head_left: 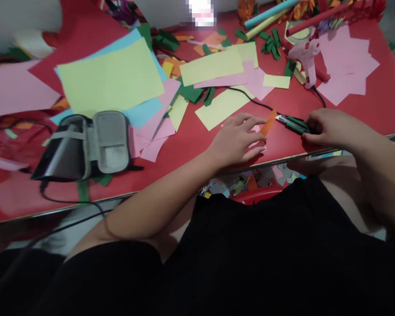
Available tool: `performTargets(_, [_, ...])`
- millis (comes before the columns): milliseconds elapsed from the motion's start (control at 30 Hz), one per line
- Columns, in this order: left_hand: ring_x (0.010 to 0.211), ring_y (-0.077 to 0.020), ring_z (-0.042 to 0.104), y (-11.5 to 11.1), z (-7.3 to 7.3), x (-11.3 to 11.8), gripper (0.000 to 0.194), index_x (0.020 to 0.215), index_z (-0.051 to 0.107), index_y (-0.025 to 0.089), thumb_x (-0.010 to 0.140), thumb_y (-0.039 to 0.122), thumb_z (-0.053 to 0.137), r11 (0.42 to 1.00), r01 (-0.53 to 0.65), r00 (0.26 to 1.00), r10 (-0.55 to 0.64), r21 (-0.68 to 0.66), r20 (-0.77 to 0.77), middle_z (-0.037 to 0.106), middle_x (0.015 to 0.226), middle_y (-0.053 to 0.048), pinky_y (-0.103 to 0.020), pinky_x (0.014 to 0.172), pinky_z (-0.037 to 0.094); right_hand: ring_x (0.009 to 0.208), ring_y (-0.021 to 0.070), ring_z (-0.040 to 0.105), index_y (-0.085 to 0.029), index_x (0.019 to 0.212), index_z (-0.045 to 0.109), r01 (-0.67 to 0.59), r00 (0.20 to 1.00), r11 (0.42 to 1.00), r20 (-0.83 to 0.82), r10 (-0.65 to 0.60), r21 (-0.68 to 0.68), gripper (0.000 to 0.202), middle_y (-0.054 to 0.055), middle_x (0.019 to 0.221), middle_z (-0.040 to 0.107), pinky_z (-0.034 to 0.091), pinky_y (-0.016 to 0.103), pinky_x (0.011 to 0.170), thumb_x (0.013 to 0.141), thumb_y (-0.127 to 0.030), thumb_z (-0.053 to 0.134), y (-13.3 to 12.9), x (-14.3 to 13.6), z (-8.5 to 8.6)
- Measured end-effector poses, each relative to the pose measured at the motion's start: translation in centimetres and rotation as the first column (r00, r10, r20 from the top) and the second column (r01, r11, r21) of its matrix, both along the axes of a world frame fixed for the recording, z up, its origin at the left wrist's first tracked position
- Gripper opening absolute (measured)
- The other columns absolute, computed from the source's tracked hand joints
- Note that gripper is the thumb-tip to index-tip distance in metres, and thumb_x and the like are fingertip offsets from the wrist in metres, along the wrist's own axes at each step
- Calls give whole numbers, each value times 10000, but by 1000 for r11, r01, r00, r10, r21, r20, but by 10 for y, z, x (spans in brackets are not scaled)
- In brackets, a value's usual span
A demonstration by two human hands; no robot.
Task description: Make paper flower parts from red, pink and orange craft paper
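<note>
Right of the middle, the left hand (238, 138), fingers spread, touched orange paper (269, 123); the right hand (329, 128) pinched a green cutter (293, 124).

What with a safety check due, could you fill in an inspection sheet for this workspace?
Surface: red table, largely covered in paper.
Job's things: green knife, blade seemingly out; orange strip.
Clutter: table scraps; floor scraps below.
Grippers: left hand, fingers spread at the strip; right hand closed on the knife.
Cables: black cable at pink glue gun; black cord from open case, over the edge.
Surroundings: red curved rim below, partly hidden.
</note>
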State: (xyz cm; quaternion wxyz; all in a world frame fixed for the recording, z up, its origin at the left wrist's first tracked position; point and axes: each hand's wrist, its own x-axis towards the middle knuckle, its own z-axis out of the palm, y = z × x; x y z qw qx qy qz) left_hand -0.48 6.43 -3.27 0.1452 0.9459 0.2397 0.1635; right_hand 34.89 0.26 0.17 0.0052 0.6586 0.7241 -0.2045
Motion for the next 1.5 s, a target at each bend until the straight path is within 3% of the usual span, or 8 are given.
performTargets(233, [1235, -322, 692, 0, 0, -3, 622, 1688, 625, 223, 1154, 540, 584, 983, 77, 997, -78, -165, 4, 825, 1386, -141, -494, 1117, 529, 699, 179, 526, -263, 935, 580, 187, 982, 982, -3, -187, -20, 354, -2, 798, 629, 399, 378, 655, 795, -161, 889, 0, 4, 17])
performTargets(300, [1180, -333, 678, -6, 5, 1, 729, 1779, 521, 205, 1161, 590, 553, 990, 78, 993, -88, -119, -81, 805, 1368, -166, -481, 1048, 533, 722, 163, 505, -257, 940, 584, 266, 962, 962, -71, -262, 54, 315, -22, 794, 607, 381, 363, 668, 795, -159, 846, 5, 8, 25])
performTargets(400, [1238, -371, 643, -11, 6, 3, 663, 1694, 633, 288, 1166, 670, 513, 997, 76, 984, -75, -4, -161, 746, 1469, -172, -516, 1049, 517, 766, 156, 505, -249, 982, 599, 357, 909, 921, -286, -303, 156, 296, -17, 860, 637, 380, 360, 708, 773, -171, 795, 9, 13, 29])
performTargets(633, [1706, -442, 409, -12, -17, 8, 706, 1691, 634, 437, 1104, 824, 566, 963, 269, 957, -264, 28, -117, 494, 1875, -101, -701, 1404, 264, 838, 244, 683, -259, 1053, 742, 5, 951, 965, -299, 76, 262, 212, 63, 994, 757, 498, 413, 753, 879, -375, 779, -21, 21, 31])
performTargets(833, [1737, -439, 408, -20, -19, 16, 783, 1694, 640, 421, 1053, 870, 618, 960, 276, 950, -280, -51, -137, 509, 1877, -105, -719, 1439, 196, 860, 267, 760, -302, 1063, 809, 30, 942, 948, -327, 80, 318, 144, 52, 970, 809, 523, 407, 737, 929, -343, 843, -52, 32, 38])
performTargets(1067, [1745, -411, 454, 1, -16, -9, 674, 1575, 747, 457, 1013, 830, 730, 944, 279, 951, -298, -176, -88, 543, 1862, -79, -633, 1442, 267, 997, 342, 795, -352, 1172, 879, -125, 934, 965, -299, 193, 230, 192, 92, 1108, 861, 621, 516, 894, 1073, -429, 734, -30, 3, 37])
performTargets(1300, [1732, -415, 466, 10, -16, -14, 630, 1473, 808, 502, 938, 833, 792, 913, 287, 943, -323, -291, -81, 573, 1842, -39, -648, 1430, 274, 1052, 396, 782, -459, 1247, 891, -104, 937, 983, -316, 148, 151, 289, 78, 1152, 856, 644, 636, 963, 1105, -539, 652, -28, -14, 40])
performTargets(1500, [1725, -429, 461, 12, -15, -13, 653, 1488, 809, 486, 951, 852, 740, 899, 297, 941, -334, -322, -63, 566, 1845, -54, -652, 1420, 256, 1052, 378, 801, -392, 1237, 900, -172, 934, 976, -292, 205, 133, 256, 79, 1146, 852, 641, 554, 931, 1072, -460, 716, -20, -16, 33])
